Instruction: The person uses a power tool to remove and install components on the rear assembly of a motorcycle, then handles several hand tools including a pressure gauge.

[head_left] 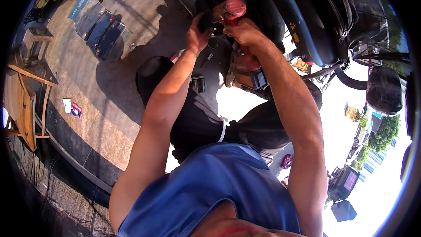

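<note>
My right hand [245, 33] grips a red cordless power tool [232, 8]; its bulky battery [250, 78] hangs below, and its front end points left into a shadowed black part. My left hand [196, 34] is closed on that black part [204, 17] beside the tool's front, at the lower edge of a dark machine with a blue tubular frame [302, 30]. Small metal pieces [209, 57] lie on the floor below my hands. What exactly the tool's tip touches is hidden in shadow.
Wooden stools [27, 101] stand at left. Dark panels [101, 35] lie on the floor at upper left, with cards [72, 107] nearer me. A small dark tray [197, 84] sits by my knees. Cables and a padded black part [383, 90] hang at right, above a bright street with greenery.
</note>
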Demonstrator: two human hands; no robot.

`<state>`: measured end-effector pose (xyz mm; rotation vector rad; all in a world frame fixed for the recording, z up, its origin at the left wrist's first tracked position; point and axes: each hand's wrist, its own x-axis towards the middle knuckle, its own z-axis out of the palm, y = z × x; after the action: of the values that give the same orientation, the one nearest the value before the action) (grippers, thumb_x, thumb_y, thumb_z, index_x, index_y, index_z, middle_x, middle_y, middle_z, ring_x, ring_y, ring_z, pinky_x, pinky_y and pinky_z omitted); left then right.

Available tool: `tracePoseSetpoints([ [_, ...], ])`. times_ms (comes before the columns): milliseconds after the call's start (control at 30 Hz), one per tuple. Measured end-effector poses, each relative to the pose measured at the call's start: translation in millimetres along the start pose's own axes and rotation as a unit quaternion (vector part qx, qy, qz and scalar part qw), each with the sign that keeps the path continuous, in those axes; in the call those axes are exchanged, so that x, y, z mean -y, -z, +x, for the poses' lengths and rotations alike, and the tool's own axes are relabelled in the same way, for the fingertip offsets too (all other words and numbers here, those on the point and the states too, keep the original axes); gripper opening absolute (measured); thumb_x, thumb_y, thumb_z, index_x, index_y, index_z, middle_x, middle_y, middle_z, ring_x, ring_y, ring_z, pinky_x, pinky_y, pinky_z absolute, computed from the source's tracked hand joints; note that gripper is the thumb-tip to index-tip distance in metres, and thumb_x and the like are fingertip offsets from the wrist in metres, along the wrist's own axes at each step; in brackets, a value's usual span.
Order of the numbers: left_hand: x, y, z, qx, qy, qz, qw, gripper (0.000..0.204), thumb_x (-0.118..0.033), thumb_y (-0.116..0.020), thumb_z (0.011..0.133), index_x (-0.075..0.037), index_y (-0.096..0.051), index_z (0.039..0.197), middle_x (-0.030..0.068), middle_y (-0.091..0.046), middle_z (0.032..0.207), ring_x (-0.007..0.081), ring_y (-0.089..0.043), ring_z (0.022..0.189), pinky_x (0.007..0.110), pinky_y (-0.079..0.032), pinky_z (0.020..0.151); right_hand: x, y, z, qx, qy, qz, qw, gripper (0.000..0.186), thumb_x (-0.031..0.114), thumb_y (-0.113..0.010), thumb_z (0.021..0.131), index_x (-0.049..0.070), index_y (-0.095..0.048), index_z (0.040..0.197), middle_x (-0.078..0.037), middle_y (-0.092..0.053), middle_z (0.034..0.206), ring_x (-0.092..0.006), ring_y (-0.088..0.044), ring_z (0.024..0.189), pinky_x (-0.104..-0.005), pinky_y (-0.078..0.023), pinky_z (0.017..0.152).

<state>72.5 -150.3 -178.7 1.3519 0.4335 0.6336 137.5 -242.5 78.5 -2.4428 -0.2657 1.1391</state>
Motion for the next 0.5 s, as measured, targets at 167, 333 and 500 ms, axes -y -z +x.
tracePoseSetpoints([
  [167,-26.9,2.9,4.1,-0.034,-0.049,-0.105,0.993,0.069,0.007,-0.068,0.081,-0.004,-0.041,0.143,0.0129,-0.059,0.131,0.0254,-0.059,0.119,0.037,-0.049,0.1,5.0,1.2,-17.2,-0.052,0.038,-0.082,0.995,0.034,0.028,-0.068,0.087,-0.006,-0.068,0.092,-0.015,-0.067,0.068,-0.022,-0.066,0.054,-0.0369,-0.052,0.053],
  [333,-39.1,31.0,17.6,0.005,0.181,-0.234,0.955,0.067,0.01,-0.065,0.084,-0.001,-0.039,0.144,0.012,-0.058,0.132,0.0231,-0.055,0.123,0.039,-0.049,0.101,-28.5,-12.9,-46.7,-0.161,0.141,-0.02,0.977,0.028,0.022,-0.07,0.085,-0.004,-0.067,0.094,-0.021,-0.07,0.085,-0.0308,-0.071,0.081,-0.0385,-0.055,0.074],
  [500,-31.7,28.8,18.0,0.0,0.044,-0.016,0.999,0.069,0.006,-0.07,0.08,-0.007,-0.044,0.143,0.0132,-0.058,0.132,0.0292,-0.054,0.125,0.041,-0.043,0.108,-58.9,-21.0,-47.6,-0.089,0.104,0.199,0.97,0.019,0.013,-0.068,0.091,0.0,-0.066,0.104,-0.005,-0.067,0.08,-0.0099,-0.061,0.067,-0.028,-0.05,0.062],
])
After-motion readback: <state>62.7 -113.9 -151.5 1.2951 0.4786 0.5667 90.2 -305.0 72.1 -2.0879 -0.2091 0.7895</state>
